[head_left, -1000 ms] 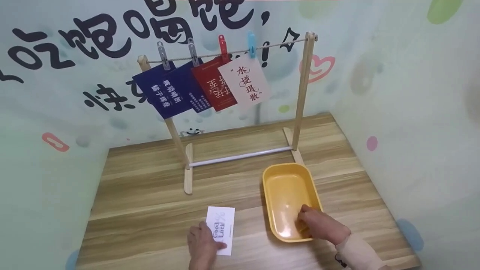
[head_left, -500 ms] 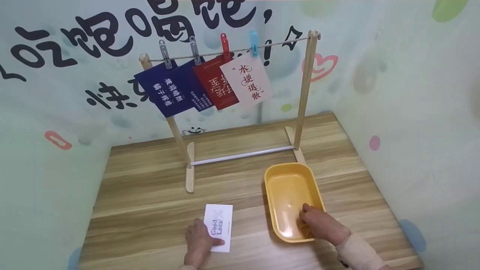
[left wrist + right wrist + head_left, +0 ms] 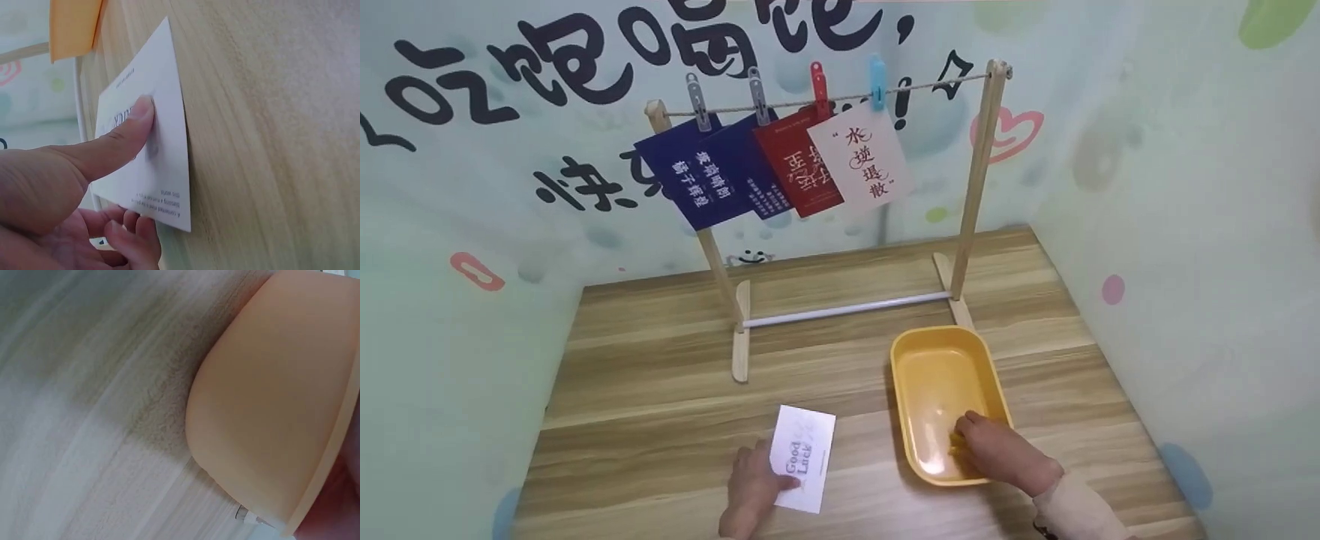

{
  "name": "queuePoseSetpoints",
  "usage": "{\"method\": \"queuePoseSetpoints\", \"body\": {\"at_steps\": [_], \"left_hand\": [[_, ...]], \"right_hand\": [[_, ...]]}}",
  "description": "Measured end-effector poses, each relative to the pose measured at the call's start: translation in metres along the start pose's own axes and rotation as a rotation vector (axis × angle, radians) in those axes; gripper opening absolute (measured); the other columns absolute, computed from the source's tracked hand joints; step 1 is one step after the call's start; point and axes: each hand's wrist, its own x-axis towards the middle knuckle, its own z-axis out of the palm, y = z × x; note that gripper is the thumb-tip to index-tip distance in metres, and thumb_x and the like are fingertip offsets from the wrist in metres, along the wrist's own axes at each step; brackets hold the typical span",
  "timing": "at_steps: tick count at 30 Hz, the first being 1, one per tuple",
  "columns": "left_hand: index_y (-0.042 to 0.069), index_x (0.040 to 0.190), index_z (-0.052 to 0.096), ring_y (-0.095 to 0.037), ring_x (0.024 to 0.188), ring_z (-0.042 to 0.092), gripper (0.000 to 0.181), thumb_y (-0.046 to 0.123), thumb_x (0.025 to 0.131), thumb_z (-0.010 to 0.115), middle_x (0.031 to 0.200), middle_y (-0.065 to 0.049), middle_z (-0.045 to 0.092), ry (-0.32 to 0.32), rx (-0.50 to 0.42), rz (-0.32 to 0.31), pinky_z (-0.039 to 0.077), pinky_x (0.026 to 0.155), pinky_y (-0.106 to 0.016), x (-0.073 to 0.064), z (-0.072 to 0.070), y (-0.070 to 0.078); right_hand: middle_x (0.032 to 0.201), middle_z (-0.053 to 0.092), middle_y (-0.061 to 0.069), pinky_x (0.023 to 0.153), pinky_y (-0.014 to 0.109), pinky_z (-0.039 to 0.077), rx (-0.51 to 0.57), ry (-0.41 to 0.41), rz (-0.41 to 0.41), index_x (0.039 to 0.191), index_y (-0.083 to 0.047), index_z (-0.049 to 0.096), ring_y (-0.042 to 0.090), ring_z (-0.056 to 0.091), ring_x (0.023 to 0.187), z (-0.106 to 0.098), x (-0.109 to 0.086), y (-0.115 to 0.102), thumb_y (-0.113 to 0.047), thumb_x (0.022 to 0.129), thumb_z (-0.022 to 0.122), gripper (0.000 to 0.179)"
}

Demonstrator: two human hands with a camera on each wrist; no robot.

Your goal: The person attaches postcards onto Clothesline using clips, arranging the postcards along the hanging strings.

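Note:
My left hand (image 3: 780, 484) pinches a white "Good Luck" card (image 3: 804, 466) near the table's front edge. In the left wrist view the thumb presses on top of the card (image 3: 163, 112) and the fingers curl under its near corner, which is tilted off the wood. My right hand (image 3: 969, 444) reaches into the near end of a yellow plastic tub (image 3: 941, 360), its fingertips down on the tub's floor and hidden. I cannot tell whether it holds anything. The right wrist view shows only the tub's outer wall (image 3: 270, 394) and the wood.
A wooden drying rack (image 3: 979, 180) stands mid-table with a rope on top. Several clips pin two blue cards (image 3: 690, 176), a red card (image 3: 799, 169) and a white card (image 3: 861, 161) to it. Painted walls close in the wooden table (image 3: 660, 375) on three sides.
The card lay flat under my left hand; now the hand pinches it, and it is turned slightly and lifted at the near corner. My right hand stays in the tub.

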Motion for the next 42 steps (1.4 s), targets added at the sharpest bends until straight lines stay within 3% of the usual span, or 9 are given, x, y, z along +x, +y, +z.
{"method": "queuePoseSetpoints", "body": {"at_steps": [6, 10, 15, 19, 25, 28, 33, 37, 42], "left_hand": [[0.002, 0.105, 0.070, -0.023, 0.088, 0.064, 0.032, 0.004, 0.075, 0.081, 0.095, -0.010, 0.071, -0.064, -0.122, 0.086, 0.050, 0.079, -0.040, -0.003, -0.007, -0.002], [0.002, 0.098, 0.071, -0.019, 0.086, 0.065, 0.021, 0.005, 0.079, 0.078, 0.092, -0.008, 0.073, -0.105, -0.204, 0.108, 0.050, 0.075, -0.035, -0.003, -0.012, -0.001], [-0.001, 0.090, 0.068, -0.014, 0.071, 0.058, 0.016, 0.003, 0.078, 0.078, 0.078, -0.005, 0.066, -0.096, -0.281, 0.173, 0.047, 0.064, -0.029, -0.003, -0.011, 0.004], [-0.002, 0.091, 0.068, -0.014, 0.070, 0.055, 0.017, 0.004, 0.079, 0.079, 0.076, -0.005, 0.064, -0.096, -0.279, 0.184, 0.046, 0.062, -0.026, -0.001, -0.009, 0.013], [-0.002, 0.097, 0.069, -0.015, 0.073, 0.058, 0.020, 0.005, 0.082, 0.078, 0.080, -0.006, 0.066, -0.125, -0.258, 0.185, 0.048, 0.065, -0.026, 0.004, -0.010, 0.027], [-0.003, 0.100, 0.070, -0.015, 0.074, 0.062, 0.022, 0.005, 0.082, 0.078, 0.082, -0.008, 0.070, -0.111, -0.248, 0.208, 0.051, 0.066, -0.028, 0.006, -0.012, 0.033], [-0.002, 0.100, 0.071, -0.014, 0.074, 0.063, 0.021, 0.007, 0.083, 0.078, 0.084, -0.008, 0.072, -0.077, -0.196, 0.230, 0.051, 0.066, -0.029, 0.011, -0.015, 0.042], [0.000, 0.098, 0.072, -0.013, 0.072, 0.060, 0.019, 0.009, 0.083, 0.078, 0.082, -0.007, 0.071, -0.047, -0.162, 0.268, 0.048, 0.064, -0.028, 0.015, -0.016, 0.047], [0.000, 0.099, 0.071, -0.012, 0.071, 0.057, 0.019, 0.008, 0.083, 0.077, 0.081, -0.006, 0.069, -0.042, -0.154, 0.301, 0.047, 0.064, -0.027, 0.020, -0.015, 0.055]], "right_hand": [[0.084, 0.055, 0.001, 0.062, 0.027, 0.050, 0.063, 0.090, -0.015, 0.101, -0.001, 0.058, 0.010, 0.051, 0.070, 0.004, -0.002, 0.000, -0.001, 0.081, 0.075, 0.026], [0.092, 0.058, 0.004, 0.062, 0.025, 0.051, 0.137, 0.107, 0.000, 0.119, -0.001, 0.064, 0.008, 0.053, 0.071, 0.005, -0.002, 0.000, -0.001, 0.086, 0.072, 0.034], [0.092, 0.055, 0.000, 0.062, 0.019, 0.049, 0.207, 0.176, -0.016, 0.093, -0.010, 0.075, 0.006, 0.055, 0.075, 0.007, 0.000, -0.001, 0.000, 0.086, 0.073, 0.013], [0.096, 0.055, 0.000, 0.065, 0.022, 0.052, 0.240, 0.182, 0.055, 0.086, -0.006, 0.072, 0.007, 0.057, 0.079, 0.005, 0.001, -0.004, -0.003, 0.088, 0.072, 0.004], [0.089, 0.058, -0.005, 0.063, 0.021, 0.052, 0.264, 0.213, 0.146, 0.077, -0.010, 0.073, 0.002, 0.057, 0.075, 0.002, 0.003, -0.006, -0.013, 0.086, 0.078, 0.011], [0.086, 0.061, -0.004, 0.061, 0.020, 0.050, 0.268, 0.238, 0.158, 0.091, -0.006, 0.077, 0.000, 0.054, 0.072, 0.000, 0.004, -0.004, -0.012, 0.084, 0.079, 0.009], [0.083, 0.060, -0.001, 0.058, 0.020, 0.049, 0.182, 0.289, 0.110, 0.123, 0.000, 0.069, 0.004, 0.055, 0.067, -0.006, 0.011, 0.001, -0.008, 0.081, 0.080, 0.043], [0.084, 0.063, 0.002, 0.059, 0.024, 0.052, 0.162, 0.319, 0.120, 0.115, 0.003, 0.068, 0.014, 0.066, 0.071, -0.013, 0.018, 0.003, -0.008, 0.080, 0.080, 0.038], [0.091, 0.070, 0.005, 0.064, 0.031, 0.056, 0.186, 0.272, 0.213, 0.108, -0.003, 0.068, 0.020, 0.071, 0.080, -0.023, 0.026, 0.001, -0.011, 0.081, 0.082, 0.032]]}}
